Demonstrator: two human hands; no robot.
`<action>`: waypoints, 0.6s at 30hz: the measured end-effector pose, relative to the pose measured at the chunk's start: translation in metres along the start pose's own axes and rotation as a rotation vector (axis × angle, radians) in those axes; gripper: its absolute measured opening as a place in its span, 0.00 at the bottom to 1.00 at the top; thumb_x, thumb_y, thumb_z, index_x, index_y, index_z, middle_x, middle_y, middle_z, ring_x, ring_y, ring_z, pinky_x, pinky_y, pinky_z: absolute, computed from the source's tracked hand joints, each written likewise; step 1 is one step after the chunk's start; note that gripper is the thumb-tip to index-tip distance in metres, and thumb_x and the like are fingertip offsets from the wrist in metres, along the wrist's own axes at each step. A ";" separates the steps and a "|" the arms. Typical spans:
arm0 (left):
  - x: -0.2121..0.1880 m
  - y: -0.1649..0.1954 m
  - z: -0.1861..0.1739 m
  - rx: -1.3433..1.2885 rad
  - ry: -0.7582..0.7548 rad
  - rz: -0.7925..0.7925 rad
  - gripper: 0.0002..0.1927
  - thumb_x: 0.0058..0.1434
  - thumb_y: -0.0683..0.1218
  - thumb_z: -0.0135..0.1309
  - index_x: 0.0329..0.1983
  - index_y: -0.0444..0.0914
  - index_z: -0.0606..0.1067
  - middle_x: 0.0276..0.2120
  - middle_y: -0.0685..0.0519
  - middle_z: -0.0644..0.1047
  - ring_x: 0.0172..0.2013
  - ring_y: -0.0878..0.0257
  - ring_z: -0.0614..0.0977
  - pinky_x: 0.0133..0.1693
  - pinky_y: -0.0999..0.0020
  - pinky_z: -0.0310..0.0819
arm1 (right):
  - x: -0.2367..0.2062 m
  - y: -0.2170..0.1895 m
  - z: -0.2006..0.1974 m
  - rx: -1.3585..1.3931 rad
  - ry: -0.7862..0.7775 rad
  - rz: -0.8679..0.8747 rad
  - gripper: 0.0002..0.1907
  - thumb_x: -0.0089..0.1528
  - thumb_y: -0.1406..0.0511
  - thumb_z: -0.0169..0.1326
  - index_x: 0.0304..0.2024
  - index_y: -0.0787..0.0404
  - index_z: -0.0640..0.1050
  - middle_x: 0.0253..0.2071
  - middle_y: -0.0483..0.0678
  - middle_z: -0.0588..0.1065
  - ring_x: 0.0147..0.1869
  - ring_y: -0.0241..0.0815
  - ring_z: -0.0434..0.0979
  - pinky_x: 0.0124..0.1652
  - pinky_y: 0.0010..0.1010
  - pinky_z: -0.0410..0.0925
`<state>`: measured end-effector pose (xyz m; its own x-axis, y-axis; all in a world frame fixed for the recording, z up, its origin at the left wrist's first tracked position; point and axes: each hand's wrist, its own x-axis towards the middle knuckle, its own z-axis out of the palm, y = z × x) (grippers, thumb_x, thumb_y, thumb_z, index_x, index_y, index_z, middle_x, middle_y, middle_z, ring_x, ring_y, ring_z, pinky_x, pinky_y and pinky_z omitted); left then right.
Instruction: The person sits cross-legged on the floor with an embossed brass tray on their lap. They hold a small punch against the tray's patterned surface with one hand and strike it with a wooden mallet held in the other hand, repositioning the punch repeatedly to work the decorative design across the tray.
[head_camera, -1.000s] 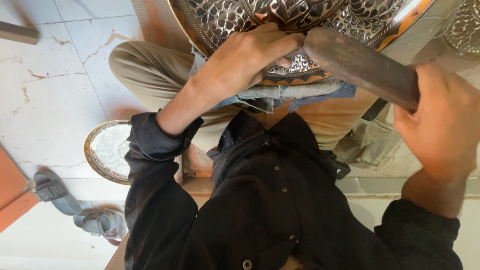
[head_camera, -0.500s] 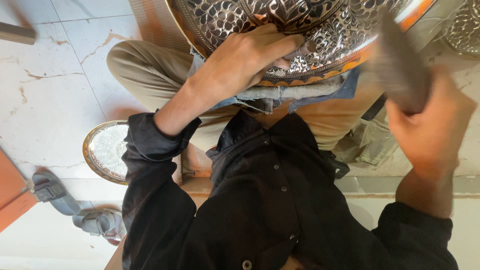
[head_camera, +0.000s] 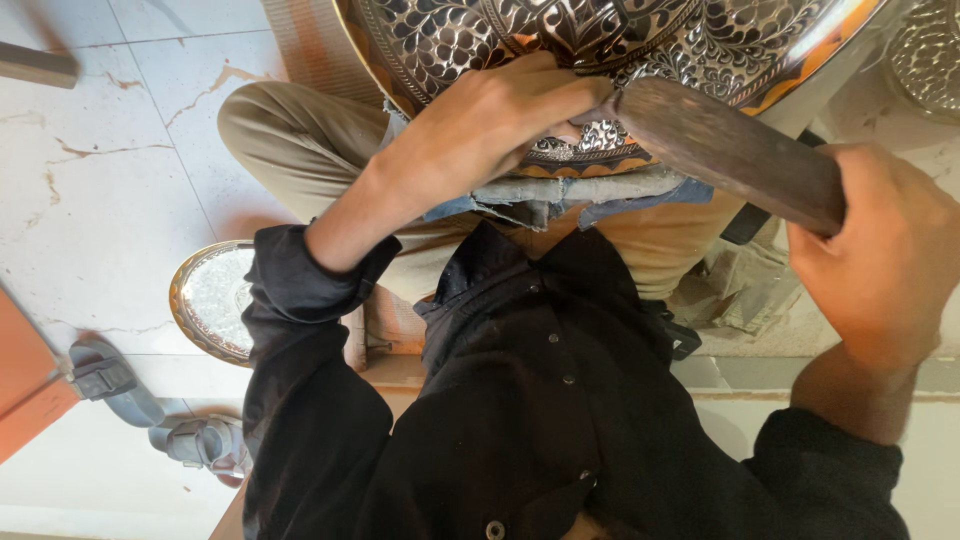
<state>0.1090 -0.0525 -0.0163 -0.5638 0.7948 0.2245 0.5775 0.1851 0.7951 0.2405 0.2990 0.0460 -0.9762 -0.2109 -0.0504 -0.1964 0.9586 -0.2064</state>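
Nearest to me I see the black shirt (head_camera: 560, 420) with its buttons, and both sleeves go out from it. The right hand (head_camera: 880, 260) is closed tight around the handle of a wooden mallet (head_camera: 725, 150) — the dark head of the mallet points away from this hand toward the left hand, and its end is just beside those fingers. The left hand (head_camera: 480, 130) lies curled on the rim of the big engraved tray (head_camera: 440, 40), fingers bent together as if they pinch a small tool, but I cannot tell what is inside them. Under this hand, a folded blue cloth (head_camera: 560, 195) sits between the tray and the tan trousers (head_camera: 300, 140). Beside the left sleeve a small round plate (head_camera: 205, 300) rests on the white tile floor (head_camera: 90, 200). Farther out on that side — two grey sandals (head_camera: 130, 390).
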 end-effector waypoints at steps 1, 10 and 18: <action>0.001 0.000 -0.002 -0.080 0.034 0.021 0.26 0.60 0.24 0.47 0.61 0.33 0.69 0.49 0.44 0.77 0.47 0.54 0.86 0.39 0.64 0.83 | -0.001 -0.001 0.002 0.058 0.019 0.043 0.14 0.64 0.72 0.67 0.48 0.66 0.75 0.43 0.57 0.77 0.48 0.54 0.80 0.48 0.35 0.71; -0.002 0.005 -0.008 0.214 -0.102 -0.031 0.23 0.65 0.34 0.53 0.64 0.35 0.69 0.46 0.46 0.79 0.44 0.47 0.85 0.39 0.55 0.79 | -0.013 -0.003 0.019 0.246 0.080 0.166 0.19 0.65 0.67 0.71 0.49 0.69 0.75 0.43 0.57 0.79 0.45 0.50 0.82 0.47 0.33 0.73; -0.006 0.001 -0.003 0.209 -0.086 -0.014 0.21 0.67 0.35 0.50 0.63 0.38 0.67 0.47 0.47 0.83 0.44 0.50 0.87 0.36 0.59 0.80 | -0.018 0.005 0.022 0.216 0.125 0.146 0.20 0.64 0.67 0.75 0.45 0.71 0.76 0.39 0.58 0.77 0.41 0.49 0.80 0.43 0.33 0.72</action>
<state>0.1111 -0.0585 -0.0155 -0.5257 0.8358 0.1583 0.6845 0.3051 0.6621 0.2590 0.3031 0.0245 -0.9991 -0.0356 0.0231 -0.0420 0.9111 -0.4100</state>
